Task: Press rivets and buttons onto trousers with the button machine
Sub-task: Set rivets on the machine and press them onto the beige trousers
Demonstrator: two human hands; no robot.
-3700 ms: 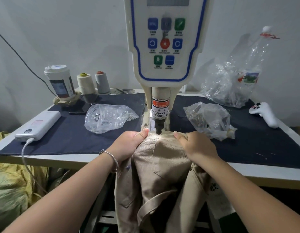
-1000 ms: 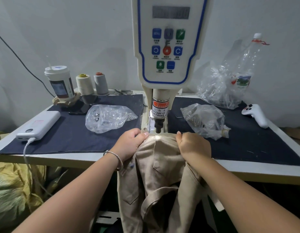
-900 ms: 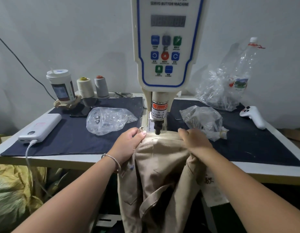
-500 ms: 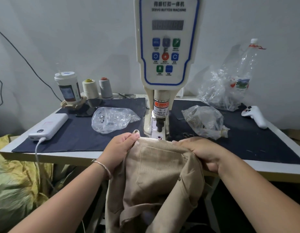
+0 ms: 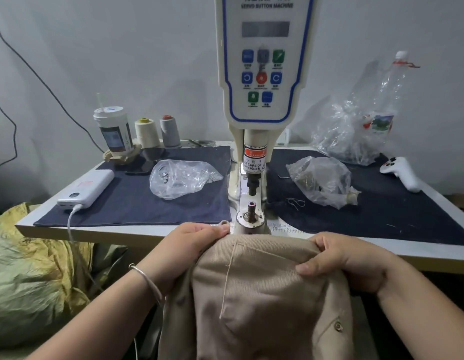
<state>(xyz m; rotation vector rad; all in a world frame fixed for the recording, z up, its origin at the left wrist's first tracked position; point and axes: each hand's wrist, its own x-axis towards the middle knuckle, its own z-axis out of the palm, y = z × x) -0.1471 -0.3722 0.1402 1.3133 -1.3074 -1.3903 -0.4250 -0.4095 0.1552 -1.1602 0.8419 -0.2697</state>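
Gripping ribbed beige trousers (image 5: 264,294): left hand (image 5: 189,245) pinches edge, right hand (image 5: 340,263) bunches cloth; cylindrical metal die (image 5: 251,207) bare.

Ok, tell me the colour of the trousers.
Beige, seen in the head view: trousers.

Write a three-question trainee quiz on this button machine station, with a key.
1. True or false: the trousers lie under the punch.
2. Which bag sits left of the machine column? A) bag of silver parts B) bag of dark parts
3. What does each hand hold?

Key:
1. False; the fabric is at the table edge, and the lower die is bare.
2. A
3. Left hand and right hand both grip the trousers.
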